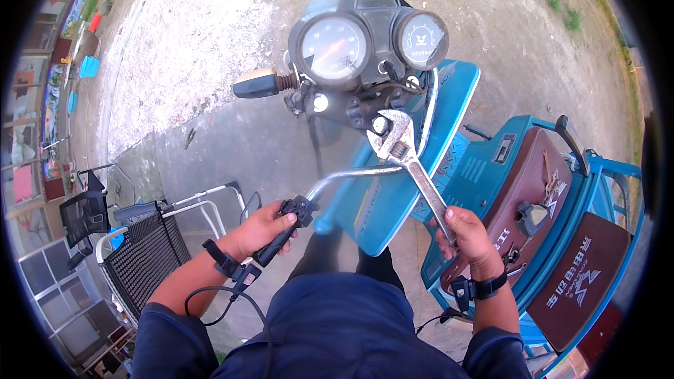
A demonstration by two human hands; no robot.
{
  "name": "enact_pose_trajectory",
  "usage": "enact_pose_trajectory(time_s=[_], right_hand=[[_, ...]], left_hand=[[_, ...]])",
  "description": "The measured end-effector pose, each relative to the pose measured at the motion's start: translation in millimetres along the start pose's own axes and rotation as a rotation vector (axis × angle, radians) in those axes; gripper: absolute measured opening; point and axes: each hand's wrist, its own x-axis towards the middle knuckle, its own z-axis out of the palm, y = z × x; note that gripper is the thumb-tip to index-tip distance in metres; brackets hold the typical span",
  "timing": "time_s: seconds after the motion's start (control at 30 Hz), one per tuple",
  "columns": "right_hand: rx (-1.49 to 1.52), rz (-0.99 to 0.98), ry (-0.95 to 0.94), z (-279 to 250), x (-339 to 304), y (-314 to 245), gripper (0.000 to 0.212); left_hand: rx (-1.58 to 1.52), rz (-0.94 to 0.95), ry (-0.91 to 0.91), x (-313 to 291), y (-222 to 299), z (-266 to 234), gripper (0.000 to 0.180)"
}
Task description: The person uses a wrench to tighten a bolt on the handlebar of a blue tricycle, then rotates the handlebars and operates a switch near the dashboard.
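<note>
My right hand (467,235) is closed around the handle end of a worn silver adjustable wrench (427,186). The wrench's jaws reach up to a shiny round bolt head (380,125) below the gauges and appear to sit around it. My left hand (261,230) wraps the left end of the chrome handlebar (351,175), at its black grip and switch block (300,209). The bar bends from there towards the steering head. Above it are a large round gauge (333,48) and a smaller one (421,39). A key ring or ignition switch shows between them.
A teal front panel (382,214) stands just beyond my body. To the right is the vehicle's brown seat (516,196), with a dark clamp-like part (531,219) and small metal pieces on it. An orange-and-black turn signal (263,83) juts out left. A mesh chair (151,249) stands at left.
</note>
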Motion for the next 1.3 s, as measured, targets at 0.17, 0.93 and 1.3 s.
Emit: enact_pose_trajectory(time_s=[0.17,0.93,1.3], right_hand=[[0.009,-0.006,0.007,1,-2,1,0.052],[0.13,-0.035,0.086,33,-13,13,0.053],[0.17,-0.042,0.19,45,-15,16,0.055]], left_hand=[[-0.008,-0.022,-0.057,4,9,-23,0.046],[-0.045,0.351,0.548,8,48,-119,0.049],[-0.358,0.5,0.531,33,53,-120,0.044]])
